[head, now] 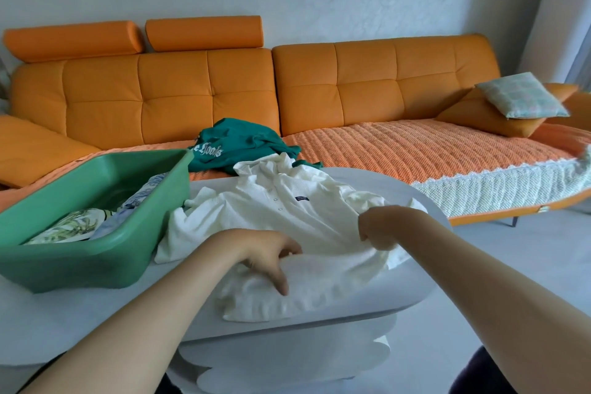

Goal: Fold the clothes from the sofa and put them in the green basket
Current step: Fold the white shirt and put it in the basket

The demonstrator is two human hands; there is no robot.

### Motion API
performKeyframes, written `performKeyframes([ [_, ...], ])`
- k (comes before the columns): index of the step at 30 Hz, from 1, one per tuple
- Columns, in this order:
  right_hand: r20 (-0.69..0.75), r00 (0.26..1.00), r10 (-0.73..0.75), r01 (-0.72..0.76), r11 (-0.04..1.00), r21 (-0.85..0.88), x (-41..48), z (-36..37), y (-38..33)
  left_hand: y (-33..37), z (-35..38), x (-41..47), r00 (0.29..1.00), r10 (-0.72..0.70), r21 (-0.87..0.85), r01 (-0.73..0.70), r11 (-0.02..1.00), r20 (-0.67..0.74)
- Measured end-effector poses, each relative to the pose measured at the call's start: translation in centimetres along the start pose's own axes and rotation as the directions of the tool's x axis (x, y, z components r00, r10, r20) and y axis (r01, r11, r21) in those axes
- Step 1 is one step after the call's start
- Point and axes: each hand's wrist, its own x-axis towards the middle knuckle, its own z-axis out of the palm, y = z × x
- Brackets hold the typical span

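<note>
Where the white table (pixel 96 323) reaches its left end, the green basket (pixel 96 265) stands on it, tilted in the wide view, with its far rim close to the sofa (pixel 204 89). Inside lie folded clothes: a leaf-print piece (pixel 70 227) nearest, a pale blue piece (pixel 118 221) beside it, and a blue-patterned piece (pixel 147 192) toward the far wall. They fill the lower part of the basket and sit below its rim.

Just right of the basket, a green sweatshirt (pixel 236 144) with white lettering lies crumpled on the sofa seat, unfolded.

In front of it, the white polo shirt (pixel 287 211) is spread face up on the table. Its collar points away toward the sofa and its lower part comes toward the person, so its long axis runs from the near table edge to the far one. One sleeve lies bunched just beside the basket. The left hand (pixel 265 253) grips the shirt's lower part, fingers curled into a fold and thumb lying over the cloth. The right hand (pixel 380 227) is closed in a fist on the shirt's right side and pinches the fabric there, which is drawn taut toward it.

Far right, a pale checked cushion (pixel 521 96) rests on an orange one at the sofa's end.
</note>
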Motion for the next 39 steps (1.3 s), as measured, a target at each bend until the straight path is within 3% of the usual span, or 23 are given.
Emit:
performKeyframes([
  [2,0.066,0.998,-0.016,0.01,0.995,0.097,-0.1,0.3,0.0,0.2,-0.1,-0.4,0.994,-0.028,-0.159,0.044,0.986,0.104],
  [6,-0.018,0.992,-0.121,0.116,0.878,0.465,-0.8,-0.5,-1.5,-0.4,-1.1,-1.7,0.995,-0.027,-0.345,0.059,0.937,0.097],
  [10,-0.107,0.965,-0.239,0.257,0.785,0.564,-0.1,-0.8,-4.8,-1.5,-1.5,-3.6,0.982,-0.115,-0.225,0.147,0.963,0.148],
  [13,-0.1,0.931,-0.351,0.355,0.805,0.476,1.1,-0.3,-7.5,-1.9,-1.3,-4.8,0.951,-0.194,-0.075,0.217,0.973,0.239],
  [16,-0.07,0.908,-0.414,0.403,0.813,0.421,2.0,-0.1,-10.0,-2.6,-0.1,-5.4,0.944,-0.225,0.044,0.221,0.974,0.242],
  [23,0.013,0.846,-0.534,0.461,0.741,0.488,2.7,-1.2,-13.2,-5.0,2.6,-6.1,0.99,-0.115,-0.045,0.112,0.993,-0.076],
  [27,0.064,0.844,-0.532,0.477,0.801,0.361,3.0,-1.5,-14.0,-6.0,2.8,-7.0,0.994,-0.108,0.01,0.108,0.994,-0.025],
  [28,0.026,0.851,-0.524,0.481,0.8,0.359,3.0,-1.6,-14.0,-6.0,3.0,-7.1,0.995,-0.103,0.028,0.104,0.994,-0.018],
  [30,-0.197,0.864,-0.464,0.502,0.76,0.412,3.3,-2.2,-13.7,-6.2,3.4,-6.9,0.992,-0.07,0.054,0.076,0.996,-0.106],
  [33,-0.595,0.763,-0.253,0.587,0.658,0.472,3.4,-3.2,-13.0,-6.5,3.7,-6.6,0.942,-0.078,-0.086,0.052,0.995,-0.327],
  [35,-0.671,0.717,-0.187,0.625,0.599,0.501,3.4,-3.5,-12.5,-6.9,3.4,-6.7,0.884,-0.105,-0.217,0.004,0.976,-0.456],
  [37,-0.607,0.763,-0.221,0.601,0.59,0.54,3.4,-3.7,-12.2,-7.2,2.9,-7.1,0.809,-0.093,-0.247,-0.067,0.967,-0.581],
  [39,-0.399,0.851,-0.343,0.525,0.602,0.601,3.3,-3.7,-12.0,-7.5,2.1,-8.0,0.792,-0.076,-0.21,-0.067,0.975,-0.606],
])
